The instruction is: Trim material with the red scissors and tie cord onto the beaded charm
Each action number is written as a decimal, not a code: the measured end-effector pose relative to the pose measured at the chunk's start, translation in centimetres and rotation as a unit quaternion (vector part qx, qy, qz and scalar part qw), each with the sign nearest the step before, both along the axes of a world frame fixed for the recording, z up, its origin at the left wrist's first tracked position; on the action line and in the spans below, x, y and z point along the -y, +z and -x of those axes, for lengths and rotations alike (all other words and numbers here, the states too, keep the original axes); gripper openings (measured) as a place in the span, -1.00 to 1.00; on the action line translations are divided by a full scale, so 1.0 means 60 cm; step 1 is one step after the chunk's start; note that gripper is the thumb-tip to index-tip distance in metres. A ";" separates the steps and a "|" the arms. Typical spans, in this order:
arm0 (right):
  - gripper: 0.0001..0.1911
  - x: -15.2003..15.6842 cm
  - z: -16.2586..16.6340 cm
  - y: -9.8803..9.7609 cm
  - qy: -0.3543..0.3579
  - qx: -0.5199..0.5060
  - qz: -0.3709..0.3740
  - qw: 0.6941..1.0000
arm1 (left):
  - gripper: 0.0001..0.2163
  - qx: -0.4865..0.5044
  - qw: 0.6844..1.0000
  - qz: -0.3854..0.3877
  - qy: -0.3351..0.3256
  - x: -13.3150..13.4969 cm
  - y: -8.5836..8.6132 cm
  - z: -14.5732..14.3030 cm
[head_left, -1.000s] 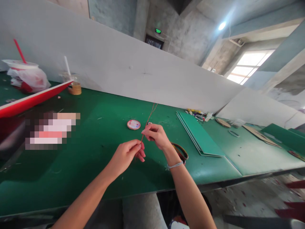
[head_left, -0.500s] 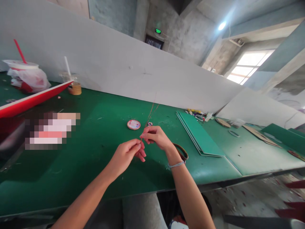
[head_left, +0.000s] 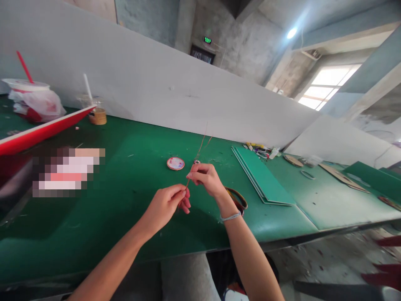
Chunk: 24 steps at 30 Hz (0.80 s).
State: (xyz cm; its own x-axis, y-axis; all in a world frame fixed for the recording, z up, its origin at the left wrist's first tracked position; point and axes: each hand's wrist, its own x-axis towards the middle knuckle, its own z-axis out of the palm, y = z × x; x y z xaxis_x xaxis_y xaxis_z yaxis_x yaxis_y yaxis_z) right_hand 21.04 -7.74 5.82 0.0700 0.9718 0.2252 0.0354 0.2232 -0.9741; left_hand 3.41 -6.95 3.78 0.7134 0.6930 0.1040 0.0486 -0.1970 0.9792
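Note:
A thin red cord [head_left: 199,150] runs up and away from my two hands over the green table [head_left: 131,142]. My left hand [head_left: 167,204] pinches its lower end between thumb and fingers. A little farther and to the right, my right hand [head_left: 206,179] is closed in a pinch on the same cord, and the loose ends stick up past its fingertips. A small bead-like piece shows just beyond the right fingers. On the table ahead lies a small round disc [head_left: 176,163] with a red rim. Under my right wrist sits a dark ring-shaped object [head_left: 239,200].
A white partition wall [head_left: 156,83] backs the table. At the far left stand a red tray edge [head_left: 40,131], a bagged cup [head_left: 33,100] with a red straw and another cup [head_left: 95,110]. Stacked green sheets [head_left: 261,175] and small parts lie to the right.
My right hand dipped slightly toward the table and came back up, still pinching the cord. The cord's free ends shifted a little. My left hand has hardly moved.

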 end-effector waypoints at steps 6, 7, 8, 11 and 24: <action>-0.82 -0.002 -0.003 -0.002 -0.027 -0.026 -0.011 0.999 | -0.77 -0.020 1.000 -0.013 -0.004 0.002 0.003 -0.002; -0.81 -0.003 -0.003 -0.002 -0.031 -0.028 -0.012 0.999 | -0.78 -0.022 1.000 -0.013 -0.008 0.002 0.003 -0.003; -0.81 -0.003 -0.004 -0.001 -0.034 -0.031 -0.012 0.999 | -0.77 -0.024 1.000 -0.011 -0.011 0.002 0.003 -0.003; -0.80 -0.002 -0.007 0.000 -0.041 -0.037 -0.011 0.998 | -0.77 -0.025 0.999 -0.006 -0.023 0.002 0.002 -0.004; -0.76 0.006 -0.022 0.011 -0.078 -0.035 -0.043 0.995 | -0.76 -0.036 0.998 -0.011 -0.052 0.004 -0.004 -0.004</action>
